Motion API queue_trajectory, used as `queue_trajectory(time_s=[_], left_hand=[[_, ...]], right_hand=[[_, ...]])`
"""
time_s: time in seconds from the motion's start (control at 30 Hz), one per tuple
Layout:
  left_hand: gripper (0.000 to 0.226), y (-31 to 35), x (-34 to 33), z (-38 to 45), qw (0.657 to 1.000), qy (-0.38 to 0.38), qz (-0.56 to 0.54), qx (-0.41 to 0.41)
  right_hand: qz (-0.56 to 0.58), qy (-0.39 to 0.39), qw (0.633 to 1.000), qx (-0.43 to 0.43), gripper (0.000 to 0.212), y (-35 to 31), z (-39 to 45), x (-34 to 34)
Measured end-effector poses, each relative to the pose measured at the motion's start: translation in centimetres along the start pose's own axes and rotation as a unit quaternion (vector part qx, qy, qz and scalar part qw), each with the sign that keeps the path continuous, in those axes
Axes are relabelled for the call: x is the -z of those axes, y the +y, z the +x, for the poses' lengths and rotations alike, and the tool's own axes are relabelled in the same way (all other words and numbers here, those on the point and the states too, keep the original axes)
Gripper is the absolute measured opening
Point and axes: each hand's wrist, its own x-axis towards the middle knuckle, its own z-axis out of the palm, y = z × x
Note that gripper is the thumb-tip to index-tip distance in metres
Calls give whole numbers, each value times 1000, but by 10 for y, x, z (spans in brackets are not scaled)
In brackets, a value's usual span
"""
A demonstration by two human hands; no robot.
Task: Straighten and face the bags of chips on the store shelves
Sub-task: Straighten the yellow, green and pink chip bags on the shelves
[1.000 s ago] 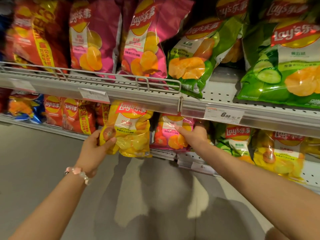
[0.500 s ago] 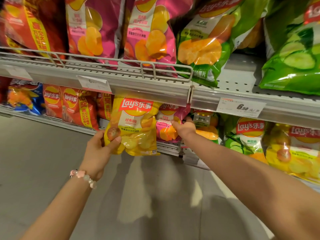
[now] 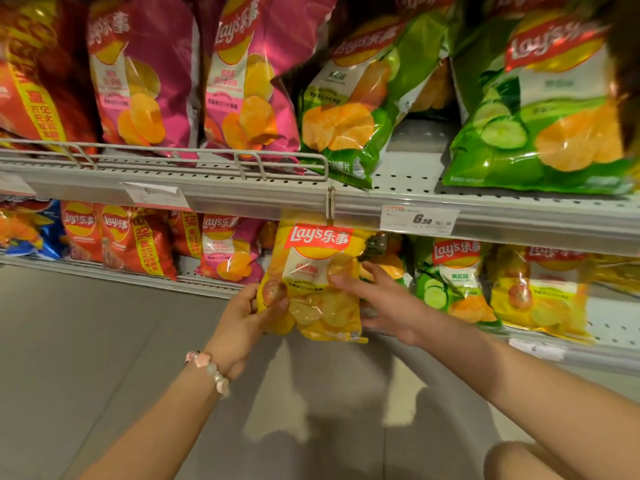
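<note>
A yellow Lay's bag [image 3: 317,282] stands upright in front of the lower shelf, label facing me. My left hand [image 3: 247,317] grips its lower left corner, thumb on the front. At the bag's right edge is my right hand [image 3: 381,303], fingers spread and fairly straight, fingertips touching the bag's front. A small pink bag [image 3: 230,251] stands on the lower shelf just left of it. A green cucumber bag [image 3: 450,282] and another yellow bag [image 3: 540,292] stand to the right.
The upper shelf [image 3: 408,174] holds large red, pink and green bags; one green bag [image 3: 360,98] leans left over a wire rail [image 3: 242,157]. A 6.50 price tag [image 3: 419,220] hangs on the shelf edge. Small red bags [image 3: 138,240] stand at lower left. Grey floor lies below.
My left hand has carried the yellow bag to the right. My right hand has left the small pink bag and now touches the yellow bag's right side.
</note>
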Motion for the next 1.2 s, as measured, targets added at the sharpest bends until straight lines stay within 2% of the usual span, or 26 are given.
queue_trajectory(time_s=[0.03,0.1,0.23,0.3,0.4,0.53,0.6,0.67,0.73,0.83,0.9,0.93,1.0,1.07,1.13,1.2], left_hand=[[27,1,-10,-2,1000,-15,10,-1],[15,6,-31,-7,999,-42,26,-10],[19,11,-60,-6,994,-76,75,-30],[26,12,-74,-2,987,-70,133,-49],[46,18,-102,2,960,-90,250,-90],[51,26,-144,6,931,-118,321,-127],[45,28,-166,8,920,-135,335,-150],[35,31,-189,9,914,-145,339,-170],[38,36,-212,4,907,-144,346,-193],[48,43,-242,-2,887,-165,367,-227],[42,49,-260,-4,867,-194,395,-235],[34,53,-269,-4,848,-210,423,-241],[44,61,-289,-9,777,-218,523,-273],[44,70,-311,-15,685,-191,575,-404],[32,83,-336,-30,611,-139,537,-565],[25,94,-362,-39,553,-102,482,-672]], right_hand=[[0,5,1000,9,88,2,-3,2],[-2,22,999,37,85,8,-7,9],[6,104,992,68,72,5,-22,27],[-7,143,987,70,74,2,-30,41],[-18,185,979,77,89,0,-39,60],[-29,236,966,104,77,-8,-57,89],[-51,272,954,116,75,-11,-67,108],[-64,302,943,123,55,-13,-77,129],[-58,309,941,127,39,-12,-88,150],[-41,339,932,122,45,-10,-101,179],[-39,361,924,120,44,-6,-108,199],[-39,372,920,118,44,-6,-112,209],[-38,390,913,114,46,-2,-123,229],[-44,402,908,108,46,-1,-136,249],[-49,417,902,106,48,4,-144,272],[-60,443,889,101,52,6,-151,294]])
